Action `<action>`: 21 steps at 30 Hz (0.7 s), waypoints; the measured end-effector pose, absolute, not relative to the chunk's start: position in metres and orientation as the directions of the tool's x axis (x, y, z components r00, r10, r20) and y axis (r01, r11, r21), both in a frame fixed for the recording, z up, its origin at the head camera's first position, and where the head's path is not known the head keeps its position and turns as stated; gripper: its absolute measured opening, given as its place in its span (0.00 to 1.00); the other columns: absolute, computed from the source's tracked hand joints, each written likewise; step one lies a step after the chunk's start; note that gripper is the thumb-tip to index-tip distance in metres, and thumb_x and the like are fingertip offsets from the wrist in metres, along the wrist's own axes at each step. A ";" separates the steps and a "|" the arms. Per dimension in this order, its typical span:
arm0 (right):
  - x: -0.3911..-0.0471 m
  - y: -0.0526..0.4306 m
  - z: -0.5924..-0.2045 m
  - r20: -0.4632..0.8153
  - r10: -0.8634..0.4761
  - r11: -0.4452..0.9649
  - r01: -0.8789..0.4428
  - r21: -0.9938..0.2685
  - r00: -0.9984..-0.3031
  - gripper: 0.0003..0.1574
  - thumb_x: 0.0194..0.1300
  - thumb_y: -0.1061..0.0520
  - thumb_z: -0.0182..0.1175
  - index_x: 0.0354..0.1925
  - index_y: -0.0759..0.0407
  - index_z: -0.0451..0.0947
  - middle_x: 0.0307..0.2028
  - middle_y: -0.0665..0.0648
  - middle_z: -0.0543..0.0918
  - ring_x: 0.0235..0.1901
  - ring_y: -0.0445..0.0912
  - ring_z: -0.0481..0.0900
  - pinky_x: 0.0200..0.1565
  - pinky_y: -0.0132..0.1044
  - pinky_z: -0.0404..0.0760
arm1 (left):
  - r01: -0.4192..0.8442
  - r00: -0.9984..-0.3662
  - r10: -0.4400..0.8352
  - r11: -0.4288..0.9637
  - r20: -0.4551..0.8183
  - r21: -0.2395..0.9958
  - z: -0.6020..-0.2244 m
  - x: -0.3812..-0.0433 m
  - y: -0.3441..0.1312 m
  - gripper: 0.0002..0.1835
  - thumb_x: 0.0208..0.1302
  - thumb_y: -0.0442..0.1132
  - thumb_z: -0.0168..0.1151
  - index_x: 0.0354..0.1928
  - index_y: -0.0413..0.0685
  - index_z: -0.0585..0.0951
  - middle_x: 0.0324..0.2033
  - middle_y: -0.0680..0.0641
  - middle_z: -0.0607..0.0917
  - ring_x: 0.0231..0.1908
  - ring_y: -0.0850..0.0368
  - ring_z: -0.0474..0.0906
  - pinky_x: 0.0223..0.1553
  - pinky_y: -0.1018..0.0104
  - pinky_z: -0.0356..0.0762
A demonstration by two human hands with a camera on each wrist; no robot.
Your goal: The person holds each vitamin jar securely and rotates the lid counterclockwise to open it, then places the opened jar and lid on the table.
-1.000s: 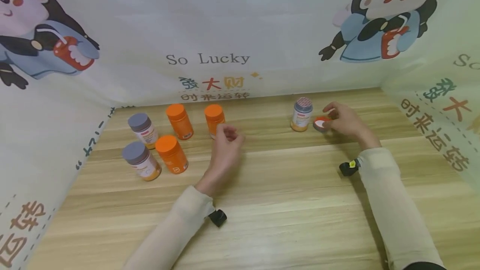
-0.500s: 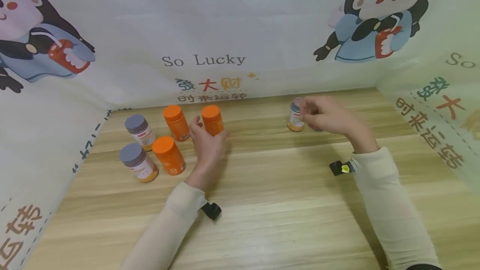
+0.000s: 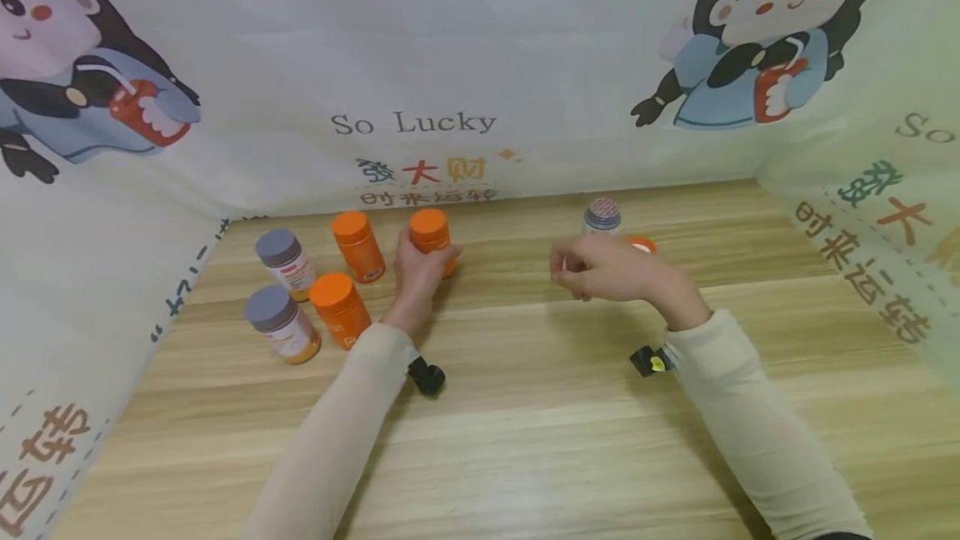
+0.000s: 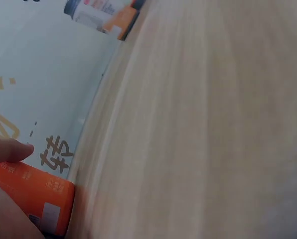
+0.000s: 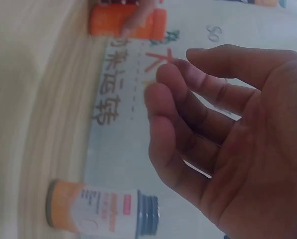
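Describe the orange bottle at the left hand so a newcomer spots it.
On the wooden table, look toward the back wall, left of centre. Of three orange bottles there, pick the rightmost bottle, the only one held by the left hand.

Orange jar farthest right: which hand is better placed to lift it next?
Left, probably: the left hand grips the orange jar, while the right hand is empty and apart from it, nearer the lidless jar.

jars (image 3: pixel 341 307) left, bottle (image 3: pixel 603 223) right, lid (image 3: pixel 644 244) beside it
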State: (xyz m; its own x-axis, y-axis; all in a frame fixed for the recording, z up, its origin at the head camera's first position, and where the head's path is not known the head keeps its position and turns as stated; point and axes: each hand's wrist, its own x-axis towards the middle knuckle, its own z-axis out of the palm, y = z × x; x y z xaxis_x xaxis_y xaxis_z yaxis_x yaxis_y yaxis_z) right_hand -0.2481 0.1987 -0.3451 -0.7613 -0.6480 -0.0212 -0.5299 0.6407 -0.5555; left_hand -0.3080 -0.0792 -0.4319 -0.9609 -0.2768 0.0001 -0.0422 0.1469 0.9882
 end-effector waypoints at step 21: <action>-0.248 0.190 -0.352 -0.080 -0.684 0.646 -0.552 -0.528 -0.725 0.07 0.76 0.55 0.57 0.42 0.56 0.80 0.20 0.50 0.81 0.21 0.41 0.76 0.28 0.34 0.73 | 0.057 -0.997 -0.045 0.154 0.065 0.986 -0.424 -0.287 -0.068 0.25 0.55 0.31 0.67 0.56 0.41 0.74 0.40 0.48 0.79 0.37 0.57 0.74 0.40 0.67 0.77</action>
State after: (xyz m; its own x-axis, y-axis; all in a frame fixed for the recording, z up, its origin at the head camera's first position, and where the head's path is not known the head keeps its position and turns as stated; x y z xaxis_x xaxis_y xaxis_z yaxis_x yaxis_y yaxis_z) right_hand -0.2484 0.1897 -0.3517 -0.7248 -0.6843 -0.0796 -0.5516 0.6457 -0.5279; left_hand -0.2868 -0.0682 -0.4237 -0.9968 -0.0455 0.0650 0.0572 0.1545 0.9863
